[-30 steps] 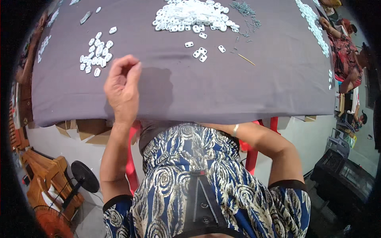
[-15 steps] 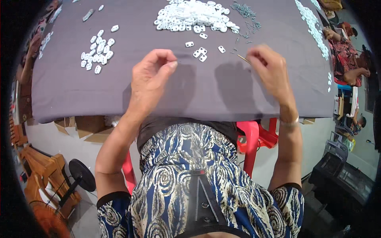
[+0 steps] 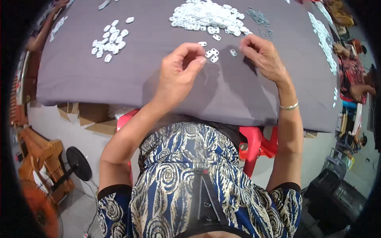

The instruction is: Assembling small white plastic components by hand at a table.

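My left hand (image 3: 179, 73) is over the grey cloth, its thumb and forefinger curled close together beside a small cluster of white plastic pieces with holes (image 3: 214, 52). Whatever the fingertips may pinch is too small to make out. My right hand (image 3: 262, 57) is bent closed near a single white piece (image 3: 233, 52), fingertips pointing left; its fingers hide what they may hold. Beyond both hands lies a large heap of similar white pieces (image 3: 206, 16). Right of that heap is a loose pile of small grey screws (image 3: 258, 18), reaching down toward my right hand.
A separate group of white pieces (image 3: 110, 40) lies to the left on the grey cloth (image 3: 91, 81). More white pieces (image 3: 321, 39) line the right side. Other people sit at the table's sides. Below are a red plastic chair (image 3: 252, 152), cardboard boxes (image 3: 93, 115) and a fan (image 3: 43, 210).
The view has shifted. My left hand has moved right, up to the small cluster, and my right hand has gone farther toward the screws. A thin brass-coloured rod by my right hand no longer shows.
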Demonstrator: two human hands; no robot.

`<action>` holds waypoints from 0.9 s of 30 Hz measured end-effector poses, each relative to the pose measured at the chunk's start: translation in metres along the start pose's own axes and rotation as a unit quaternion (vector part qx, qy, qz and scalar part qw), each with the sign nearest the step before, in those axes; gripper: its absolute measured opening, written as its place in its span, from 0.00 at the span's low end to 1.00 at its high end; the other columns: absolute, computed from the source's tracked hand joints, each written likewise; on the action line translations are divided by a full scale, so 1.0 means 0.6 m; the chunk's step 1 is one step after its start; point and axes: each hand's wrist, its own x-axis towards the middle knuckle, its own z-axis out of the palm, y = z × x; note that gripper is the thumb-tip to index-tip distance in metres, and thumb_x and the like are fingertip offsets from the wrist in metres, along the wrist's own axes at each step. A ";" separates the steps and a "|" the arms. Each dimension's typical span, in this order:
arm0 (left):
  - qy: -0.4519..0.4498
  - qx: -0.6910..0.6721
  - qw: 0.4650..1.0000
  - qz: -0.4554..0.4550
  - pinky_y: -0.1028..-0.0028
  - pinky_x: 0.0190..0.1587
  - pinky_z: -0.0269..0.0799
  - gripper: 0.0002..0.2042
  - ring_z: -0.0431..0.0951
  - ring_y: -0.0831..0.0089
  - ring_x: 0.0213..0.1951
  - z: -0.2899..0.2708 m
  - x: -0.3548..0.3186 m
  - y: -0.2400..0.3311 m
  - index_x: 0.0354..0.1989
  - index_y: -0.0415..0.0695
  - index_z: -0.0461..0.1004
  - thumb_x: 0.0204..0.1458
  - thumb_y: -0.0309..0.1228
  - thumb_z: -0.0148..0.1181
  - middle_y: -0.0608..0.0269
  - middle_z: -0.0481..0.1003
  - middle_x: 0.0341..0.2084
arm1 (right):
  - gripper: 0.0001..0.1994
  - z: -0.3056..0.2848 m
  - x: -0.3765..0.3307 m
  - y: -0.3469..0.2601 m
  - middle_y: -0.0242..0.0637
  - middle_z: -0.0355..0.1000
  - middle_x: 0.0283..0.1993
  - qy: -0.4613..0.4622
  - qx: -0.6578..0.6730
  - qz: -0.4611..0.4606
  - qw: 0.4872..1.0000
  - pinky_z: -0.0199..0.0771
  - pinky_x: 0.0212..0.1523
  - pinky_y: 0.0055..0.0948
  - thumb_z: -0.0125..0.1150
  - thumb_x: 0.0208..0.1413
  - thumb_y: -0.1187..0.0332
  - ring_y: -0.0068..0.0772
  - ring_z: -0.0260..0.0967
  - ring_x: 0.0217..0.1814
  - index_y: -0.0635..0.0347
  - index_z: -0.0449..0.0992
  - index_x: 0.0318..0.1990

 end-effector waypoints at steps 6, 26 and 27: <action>0.031 -0.089 0.995 0.024 0.81 0.41 0.70 0.15 0.72 0.81 0.38 0.007 0.008 -0.027 0.48 0.39 0.68 0.50 0.20 0.56 0.64 0.73 0.35 | 0.07 0.056 0.027 -0.053 0.18 0.59 0.24 -0.131 0.180 0.024 0.975 0.54 0.24 0.14 0.55 0.56 0.66 0.10 0.53 0.24 0.57 0.69 0.29; 0.048 -0.064 0.996 0.039 0.82 0.36 0.71 0.14 0.73 0.82 0.32 -0.015 0.008 -0.037 0.45 0.37 0.70 0.49 0.18 0.59 0.66 0.73 0.32 | 0.05 0.110 0.029 -0.036 0.20 0.57 0.20 -0.125 0.331 0.058 0.933 0.50 0.14 0.11 0.55 0.57 0.68 0.08 0.50 0.18 0.58 0.69 0.31; 0.047 -0.063 0.996 0.038 0.82 0.36 0.71 0.14 0.73 0.82 0.32 -0.016 0.008 -0.036 0.45 0.37 0.70 0.49 0.18 0.59 0.66 0.73 0.32 | 0.05 0.112 0.029 -0.036 0.20 0.57 0.20 -0.125 0.328 0.052 0.935 0.50 0.14 0.12 0.55 0.57 0.68 0.08 0.50 0.18 0.58 0.69 0.32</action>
